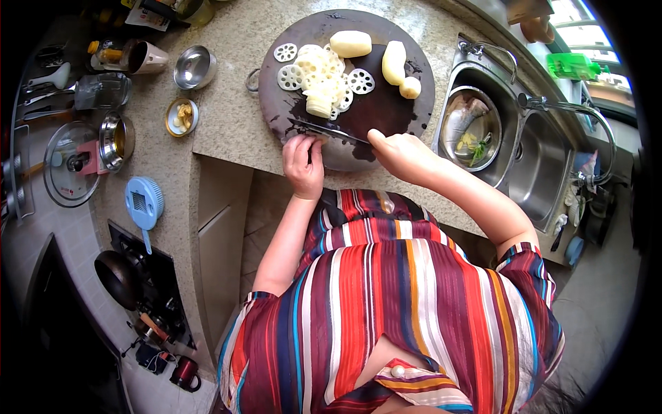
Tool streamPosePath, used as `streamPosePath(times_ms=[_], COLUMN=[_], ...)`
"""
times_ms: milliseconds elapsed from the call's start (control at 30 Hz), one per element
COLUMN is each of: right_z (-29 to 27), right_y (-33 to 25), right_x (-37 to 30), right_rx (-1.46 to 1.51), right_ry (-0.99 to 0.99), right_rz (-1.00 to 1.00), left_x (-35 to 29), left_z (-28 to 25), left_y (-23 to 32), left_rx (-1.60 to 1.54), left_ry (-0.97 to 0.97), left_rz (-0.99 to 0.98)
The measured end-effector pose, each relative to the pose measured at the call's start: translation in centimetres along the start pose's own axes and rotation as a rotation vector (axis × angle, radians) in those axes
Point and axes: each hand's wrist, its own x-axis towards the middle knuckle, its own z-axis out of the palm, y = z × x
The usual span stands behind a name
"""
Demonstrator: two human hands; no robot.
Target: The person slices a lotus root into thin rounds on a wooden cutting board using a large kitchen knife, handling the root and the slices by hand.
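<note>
My right hand (401, 154) grips the handle of a kitchen knife (329, 131), its blade pointing left across the near part of a round dark cutting board (407, 52). Close to the blade, at the board's near left edge, my left hand (302, 165) has its fingers curled together. A small pale bit shows at its fingertips, but what it holds is mostly hidden. Beyond the blade lies a pile of sliced lotus root (324, 69), with a loose lotus root slice (360, 81) to its right. Peeled pieces (350, 44) lie whole at the board's far side.
At right, a double sink (541, 165) holds a metal basin (491, 110) with a fish and green and yellow bits inside. To the board's left stand a steel bowl (194, 67) and a small dish (171, 124) of yellowish pieces. A blue grater (145, 200) lies farther left, near a frying pan (117, 279).
</note>
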Motion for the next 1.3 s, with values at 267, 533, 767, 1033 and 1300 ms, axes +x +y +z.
streamPosePath(times_ms=[267,533,767,1033,1300], right_z=[-1.8,-2.6,-3.2,-3.0,-4.0], right_y=[-1.3,-2.3,-3.2,-3.6,-4.0], right_x=[-1.0,-1.5,-1.6,-1.8,-1.2], right_rx=[-0.041,-0.101,-0.221,-0.286,-0.168], right_ry=[-0.041,-0.054,-0.144,-0.163,-0.242], right_rz=[0.017,0.006,0.049,0.066,0.074], left_x=[-0.9,-1.0,-0.9,-1.3,-0.9], left_z=[0.8,0.3,0.1,0.0,-0.1], left_y=[-0.9,-0.6,-1.1,-1.2,-1.0], left_rx=[-0.055,-0.059,-0.04,-0.084,-0.101], left_ry=[0.041,0.058,0.046,0.004,0.02], left_rz=[-0.05,-0.063,-0.048,-0.118,-0.08])
